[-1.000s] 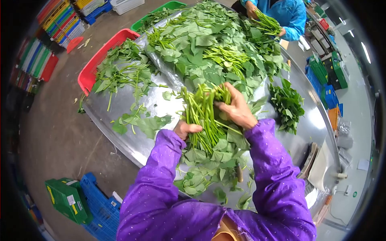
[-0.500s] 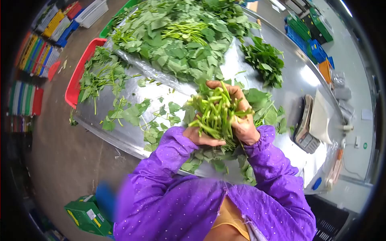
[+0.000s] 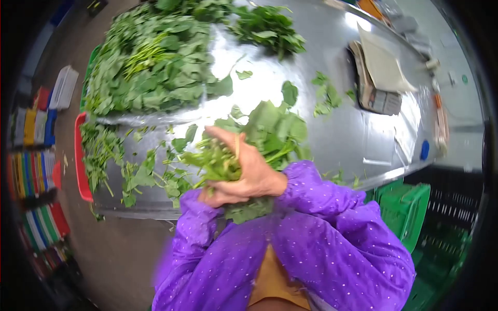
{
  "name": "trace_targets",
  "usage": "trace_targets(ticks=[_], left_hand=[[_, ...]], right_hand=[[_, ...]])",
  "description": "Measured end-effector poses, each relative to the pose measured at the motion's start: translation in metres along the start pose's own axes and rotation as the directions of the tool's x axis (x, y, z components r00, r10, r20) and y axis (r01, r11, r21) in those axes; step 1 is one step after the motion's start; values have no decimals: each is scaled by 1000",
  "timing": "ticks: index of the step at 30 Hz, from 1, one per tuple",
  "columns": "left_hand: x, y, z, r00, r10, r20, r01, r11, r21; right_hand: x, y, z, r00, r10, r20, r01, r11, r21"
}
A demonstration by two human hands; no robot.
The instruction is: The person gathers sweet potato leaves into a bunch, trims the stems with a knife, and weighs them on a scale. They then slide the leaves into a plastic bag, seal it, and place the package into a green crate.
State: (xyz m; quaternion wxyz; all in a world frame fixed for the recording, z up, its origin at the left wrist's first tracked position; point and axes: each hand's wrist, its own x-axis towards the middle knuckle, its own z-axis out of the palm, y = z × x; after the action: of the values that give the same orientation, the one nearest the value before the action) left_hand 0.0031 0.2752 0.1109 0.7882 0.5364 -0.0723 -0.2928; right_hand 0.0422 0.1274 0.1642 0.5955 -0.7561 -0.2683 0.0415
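Note:
Both my hands clasp one bundle of green leafy stems (image 3: 218,158) close to my chest, over the near edge of the steel table (image 3: 332,129). My right hand (image 3: 251,168) wraps over the top of the bundle. Only the fingers of my left hand (image 3: 210,196) show beneath it, gripping from below. The bundle's broad leaves (image 3: 275,129) hang out past my right hand. Purple dotted sleeves cover both arms. The picture is blurred by motion.
A big heap of loose greens (image 3: 150,62) lies at the table's far left, a smaller pile (image 3: 270,26) at the back. Scattered leaves (image 3: 129,171) lie at the left. A scale (image 3: 376,96) with paper stands right. A red crate (image 3: 80,160) hangs left; green crates (image 3: 404,212) stand right.
The bundle has come in closer to my body, my right hand closing over it from above. My view has swung right, so the heap and the scale slid left and up.

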Motion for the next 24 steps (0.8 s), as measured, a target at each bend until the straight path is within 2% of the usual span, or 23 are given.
trace_targets(ticks=[2, 3, 4, 5, 8, 9, 10, 11, 12, 13, 14, 15, 17, 18, 19, 20, 22, 23, 24], left_hand=[[-7, 7, -10, 999, -33, 13, 32, 998, 47], [-11, 11, -15, 999, -51, 12, 50, 996, 69], [31, 24, -36, 998, -70, 6, 69, 994, 89], [21, 28, -49, 997, -79, -10, 79, 991, 107], [-73, 33, -69, 991, -84, -105, 101, 981, 166], [-82, 31, -58, 985, -83, -148, 110, 976, 186], [-83, 31, -54, 998, 36, -50, -31, 993, 112], [-99, 31, -59, 997, 50, -51, -48, 998, 49], [-116, 30, -63, 996, 71, -59, -72, 997, -11], [-128, 27, -54, 991, 80, -107, -82, 997, -16], [-137, 25, -46, 983, 95, -156, -99, 995, -17], [-144, 25, -37, 973, 113, -203, -119, 993, -16], [-127, 17, 6, 968, 99, -230, -118, 991, -69], [-121, 10, 25, 959, 30, -283, -75, 986, -147], [-111, -6, 24, 987, 82, -141, -105, 981, -162], [-107, -17, 24, 993, 47, -108, -65, 983, -170], [-96, -31, 29, 997, 13, -80, -34, 963, -268], [-91, -30, 27, 999, -30, 16, 34, 922, -384], [-85, -30, 30, 999, -33, 18, 38, 923, -383]], right_hand=[[-1, -9, 9, 993, -96, -76, 104, 988, 112], [1, -16, 17, 989, -96, -115, 111, 984, 141], [3, -23, 26, 984, -94, -149, 120, 978, 173], [0, -25, 28, 980, -99, -173, 134, 969, 206], [-10, -13, 11, 998, -21, -60, 32, 982, 185], [-22, 0, -16, 990, 139, 24, -140, 948, 287], [-41, 18, -58, 951, 280, 130, -308, 878, 367], [-58, 38, -93, 934, 356, 17, -342, 882, 324], [-79, 69, -127, 901, 432, -47, -421, 895, 151], [-101, 87, -146, 835, 525, -164, -546, 826, -138], [-120, 104, -151, 765, 612, -200, -638, 763, -106], [-136, 127, -145, 786, 606, -124, -615, 788, -42], [-126, 135, -112, 858, 511, -53, -513, 851, -112], [-113, 138, -93, 876, 483, -10, -478, 864, -161], [-104, 158, -68, 929, 335, -158, -370, 863, -345], [-95, 171, -52, 963, 193, -190, -267, 799, -538], [-88, 193, -31, 958, 249, -144, -282, 724, -629], [-81, 195, -37, 939, 343, -10, -281, 753, -595], [-74, 189, -49, 852, 517, 82, -383, 723, -575]])
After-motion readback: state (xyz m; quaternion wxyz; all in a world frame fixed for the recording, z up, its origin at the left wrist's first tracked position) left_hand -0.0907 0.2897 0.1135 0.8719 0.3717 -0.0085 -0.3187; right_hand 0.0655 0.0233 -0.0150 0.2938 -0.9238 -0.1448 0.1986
